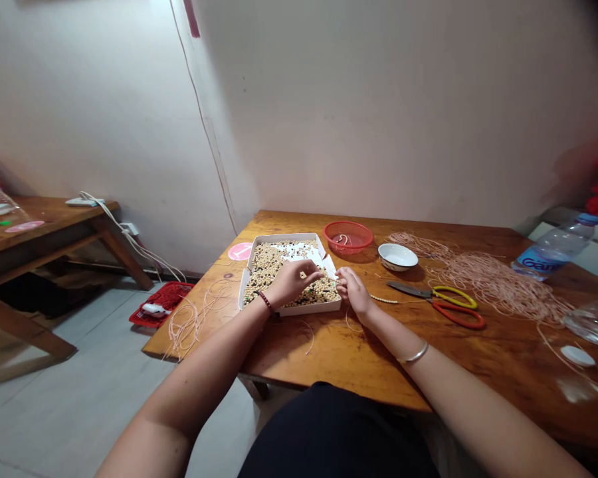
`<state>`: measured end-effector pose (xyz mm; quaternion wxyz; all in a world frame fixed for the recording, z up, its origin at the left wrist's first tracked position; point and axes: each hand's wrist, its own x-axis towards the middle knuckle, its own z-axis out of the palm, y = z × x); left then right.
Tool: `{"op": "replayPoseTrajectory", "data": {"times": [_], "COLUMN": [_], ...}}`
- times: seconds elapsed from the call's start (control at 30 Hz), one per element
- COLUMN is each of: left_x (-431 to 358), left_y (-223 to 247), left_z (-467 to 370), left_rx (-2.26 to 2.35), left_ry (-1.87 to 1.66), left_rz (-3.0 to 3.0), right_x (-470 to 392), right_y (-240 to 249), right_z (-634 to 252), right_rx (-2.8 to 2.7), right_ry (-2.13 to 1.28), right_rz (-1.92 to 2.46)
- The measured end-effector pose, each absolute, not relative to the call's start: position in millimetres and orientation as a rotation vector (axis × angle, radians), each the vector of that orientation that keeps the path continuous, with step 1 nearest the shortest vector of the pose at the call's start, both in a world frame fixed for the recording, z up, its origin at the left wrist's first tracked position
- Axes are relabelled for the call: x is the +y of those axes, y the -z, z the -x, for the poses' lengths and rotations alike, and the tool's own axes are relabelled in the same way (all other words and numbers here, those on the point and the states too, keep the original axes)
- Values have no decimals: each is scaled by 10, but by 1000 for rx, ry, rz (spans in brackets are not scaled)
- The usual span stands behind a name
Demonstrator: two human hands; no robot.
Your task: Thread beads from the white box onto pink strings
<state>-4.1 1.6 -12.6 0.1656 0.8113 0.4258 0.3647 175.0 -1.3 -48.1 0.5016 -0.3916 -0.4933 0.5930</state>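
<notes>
A white box on the wooden table holds many pale beads with some dark and green ones. Over its front right part is my left hand, thumb and index finger curved toward each other; whether a bead is between them is too small to tell. My right hand is closed at the box's right edge, its fingertips pinched on something I cannot make out. A strand of pale beads lies on the table just right of that hand. A thin pink cord curves below it.
A red basket, a white bowl and scissors sit right of the box. Farther right are tangled pink cords and plastic bottles. Loose cord lies near the left edge. A red tray is on the floor.
</notes>
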Motion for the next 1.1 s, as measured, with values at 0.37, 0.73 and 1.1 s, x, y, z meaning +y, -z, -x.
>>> {"op": "replayPoseTrajectory", "data": {"times": [0.37,0.73,1.1], "left_x": [-55,7,-61], "left_y": [-55,119,81], "left_z": [24,6,-54], "left_rx": [1160,1011,990], "left_ry": [-1262,-1046,-940], "left_rz": [-2079,-1869,-2199], "right_x": [-7,-39,-149], "right_y": [413,344,200], "right_z": [-1835,-1830,-1828], "right_rx": [-980,-960,-1063], "right_ry": [-1625,-1631,-1725], "right_rz": [916,819,778]}}
